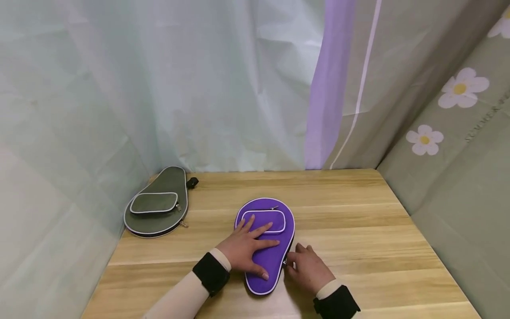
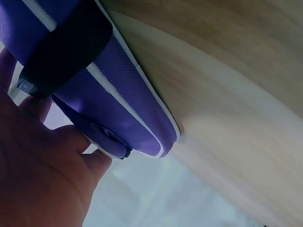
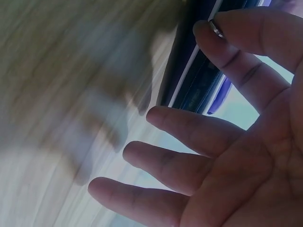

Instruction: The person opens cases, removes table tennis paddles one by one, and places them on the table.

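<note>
A purple paddle-shaped zip case (image 1: 263, 261) with white piping and a small front pocket lies on the table, its wide end away from me. My left hand (image 1: 243, 249) rests spread across its face, fingertips over the pocket and thumb near the narrow end. In the left wrist view a black strap (image 2: 71, 52) crosses the side of the case. At its right edge my right hand (image 1: 311, 269) pinches the metal zipper pull (image 3: 216, 29) between thumb and index finger. The other fingers of that hand extend loosely in the right wrist view.
A grey-green case (image 1: 159, 221) of the same shape lies at the table's back left, with its own pocket and a black strap. The wooden table (image 1: 358, 212) is bordered by hanging curtains (image 1: 223, 88) at the back and both sides.
</note>
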A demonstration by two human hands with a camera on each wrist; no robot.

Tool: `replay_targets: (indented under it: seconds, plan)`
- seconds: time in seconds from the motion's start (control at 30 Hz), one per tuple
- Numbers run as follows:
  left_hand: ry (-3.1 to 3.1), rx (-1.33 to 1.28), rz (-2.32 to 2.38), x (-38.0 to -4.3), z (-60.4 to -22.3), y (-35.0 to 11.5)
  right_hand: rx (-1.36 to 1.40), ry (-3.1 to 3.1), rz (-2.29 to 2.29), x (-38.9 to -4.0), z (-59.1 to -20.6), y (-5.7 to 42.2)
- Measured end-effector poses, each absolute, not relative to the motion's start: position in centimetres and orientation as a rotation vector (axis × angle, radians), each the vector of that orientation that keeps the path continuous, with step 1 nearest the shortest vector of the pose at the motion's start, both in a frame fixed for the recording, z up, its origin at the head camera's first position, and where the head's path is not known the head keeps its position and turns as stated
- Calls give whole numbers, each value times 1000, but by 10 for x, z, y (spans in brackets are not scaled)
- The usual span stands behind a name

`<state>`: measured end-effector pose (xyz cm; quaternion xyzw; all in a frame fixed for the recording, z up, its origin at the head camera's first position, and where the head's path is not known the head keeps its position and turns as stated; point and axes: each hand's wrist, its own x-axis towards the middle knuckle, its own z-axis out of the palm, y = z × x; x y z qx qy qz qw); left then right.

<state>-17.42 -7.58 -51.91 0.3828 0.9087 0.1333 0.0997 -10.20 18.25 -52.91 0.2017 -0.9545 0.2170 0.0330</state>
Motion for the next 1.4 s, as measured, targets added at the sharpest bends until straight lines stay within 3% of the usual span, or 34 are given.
replay_targets:
  seconds: [0.23, 0.5, 0.8, 1.03, 1.4]
  plan:
    - [2708, 1094, 392, -177, -520, -68, 633, -2975, 703, -103, -532, 187]
    - [2718, 1064, 398, -177, -521, -67, 710, -2913, 749, -105, -591, 196]
    - [2721, 1082, 411, -177, -519, -68, 656, -2959, 783, -85, -590, 186]
    - [2723, 1078, 427, -176, -520, -66, 649, -2972, 813, -66, -558, 175]
    - [2774, 1005, 410, -183, -522, -56, 786, -2702, 557, -72, -588, 185]
